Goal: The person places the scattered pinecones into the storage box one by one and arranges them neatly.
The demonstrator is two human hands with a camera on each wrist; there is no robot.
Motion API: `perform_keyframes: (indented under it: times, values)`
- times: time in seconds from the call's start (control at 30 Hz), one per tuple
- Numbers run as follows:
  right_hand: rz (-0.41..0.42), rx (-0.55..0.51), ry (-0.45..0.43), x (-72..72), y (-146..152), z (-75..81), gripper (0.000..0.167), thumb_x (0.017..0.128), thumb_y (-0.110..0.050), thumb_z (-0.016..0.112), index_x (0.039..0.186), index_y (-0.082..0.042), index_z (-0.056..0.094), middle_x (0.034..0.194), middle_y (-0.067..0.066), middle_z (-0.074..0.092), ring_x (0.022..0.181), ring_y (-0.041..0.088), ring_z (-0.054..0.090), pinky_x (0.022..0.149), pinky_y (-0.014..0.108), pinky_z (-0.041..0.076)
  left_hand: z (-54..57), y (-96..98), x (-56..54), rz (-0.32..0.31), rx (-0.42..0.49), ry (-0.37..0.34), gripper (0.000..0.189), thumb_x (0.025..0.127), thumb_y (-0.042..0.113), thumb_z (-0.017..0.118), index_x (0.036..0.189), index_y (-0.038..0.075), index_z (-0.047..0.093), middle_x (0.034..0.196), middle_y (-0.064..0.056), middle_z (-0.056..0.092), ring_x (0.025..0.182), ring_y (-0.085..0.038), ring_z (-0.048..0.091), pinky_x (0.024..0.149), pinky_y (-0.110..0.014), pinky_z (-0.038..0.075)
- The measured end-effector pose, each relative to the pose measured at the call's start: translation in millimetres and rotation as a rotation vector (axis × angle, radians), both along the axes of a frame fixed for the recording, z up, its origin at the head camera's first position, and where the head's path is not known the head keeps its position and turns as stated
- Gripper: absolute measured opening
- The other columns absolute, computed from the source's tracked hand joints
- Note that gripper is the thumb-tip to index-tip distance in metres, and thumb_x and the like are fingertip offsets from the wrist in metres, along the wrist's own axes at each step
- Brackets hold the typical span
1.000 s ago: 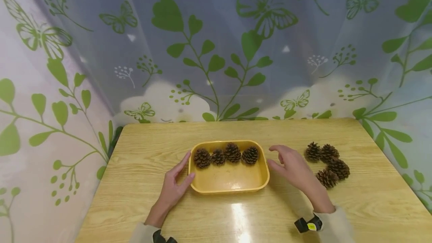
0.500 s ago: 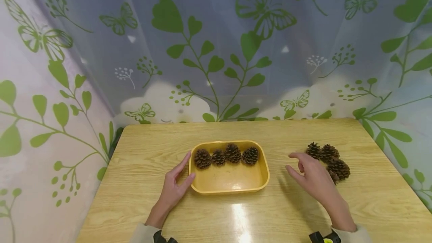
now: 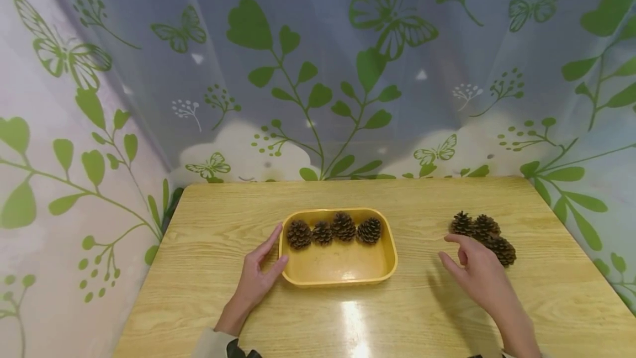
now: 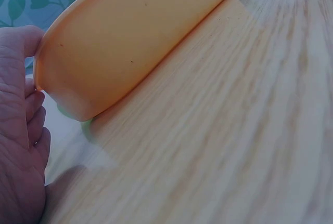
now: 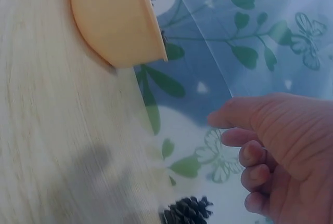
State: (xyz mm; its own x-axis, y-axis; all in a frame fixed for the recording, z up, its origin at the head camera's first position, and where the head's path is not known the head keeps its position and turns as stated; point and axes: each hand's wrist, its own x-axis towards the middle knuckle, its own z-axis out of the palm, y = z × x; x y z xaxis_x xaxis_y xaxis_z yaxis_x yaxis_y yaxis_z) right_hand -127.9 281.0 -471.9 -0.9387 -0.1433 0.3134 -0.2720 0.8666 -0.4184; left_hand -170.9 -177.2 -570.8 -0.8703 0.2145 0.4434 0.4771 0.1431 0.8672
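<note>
A yellow plastic box point(image 3: 339, 282) sits on the wooden table in the head view, with several brown pine cones point(image 3: 344, 227) in a row along its far side. My left hand point(image 3: 255, 278) rests against the box's left end, thumb at the rim and fingers extended along the side. In the left wrist view, its thumb touches the rim. My right hand point(image 3: 479, 272) is right of the box, fingers loosely bent and holding nothing. Just beyond it lies a cluster of loose pine cones point(image 3: 503, 250), partly covered by the hand. The right wrist view shows one loose pine cone point(image 5: 188, 212) below the fingers.
The light wooden table point(image 3: 223, 203) ends at a curtain point(image 3: 318, 70) printed with green leaves and butterflies. The curtain also hangs along the left and right sides.
My right hand has moved away from the box's right end, to the right and toward me, over to the loose pine cones. The left hand stays at the box.
</note>
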Motion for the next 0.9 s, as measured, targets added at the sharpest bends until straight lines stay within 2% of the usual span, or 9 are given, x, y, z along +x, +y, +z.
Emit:
perform_keyframes:
  times: [0.27, 0.47, 0.67, 0.9]
  values:
    - [-0.053, -0.028, -0.007, 14.4, 20.6, -2.4, 0.035, 0.092, -0.011, 0.08, 0.123, 0.003, 0.069, 0.065, -0.007, 0.039, 0.054, 0.003, 0.03, 0.056, 0.024, 0.03, 1.4, 1.2, 0.3, -0.001, 0.001, 0.003, 0.063, 0.099, -0.001, 0.065, 0.158, 0.003, 0.043, 0.162, -0.017, 0.043, 0.152, -0.024, 0.037, 0.125, -0.022, 0.027]
    - [-0.115, 0.001, -0.015, 23.5, 38.1, -5.3, 0.037, 0.093, -0.013, 0.08, 0.125, 0.003, 0.069, 0.068, -0.003, 0.041, 0.053, 0.005, 0.027, 0.052, 0.024, 0.025, 2.3, 1.7, 0.5, -0.011, 0.001, -0.004, 0.063, 0.1, -0.001, 0.064, 0.159, 0.004, 0.042, 0.163, -0.016, 0.041, 0.153, -0.022, 0.036, 0.125, -0.022, 0.027]
    - [-0.134, 0.014, -0.017, 28.5, 49.5, -10.4, 0.036, 0.092, -0.011, 0.081, 0.122, 0.004, 0.068, 0.068, -0.003, 0.042, 0.052, 0.005, 0.026, 0.051, 0.024, 0.023, 0.9, 0.0, -0.1, -0.013, -0.006, -0.021, 0.064, 0.101, 0.0, 0.064, 0.16, 0.006, 0.041, 0.164, -0.015, 0.041, 0.153, -0.022, 0.035, 0.125, -0.022, 0.027]
    - [-0.153, 0.003, -0.101, 32.3, 58.0, -14.9, 0.044, 0.097, -0.018, 0.076, 0.13, 0.008, 0.06, 0.067, -0.002, 0.042, 0.051, 0.007, 0.028, 0.052, 0.024, 0.024, 3.6, 0.7, 0.8, -0.012, 0.002, 0.0, 0.064, 0.1, -0.002, 0.065, 0.159, 0.005, 0.041, 0.163, -0.017, 0.041, 0.153, -0.027, 0.036, 0.124, -0.021, 0.028]
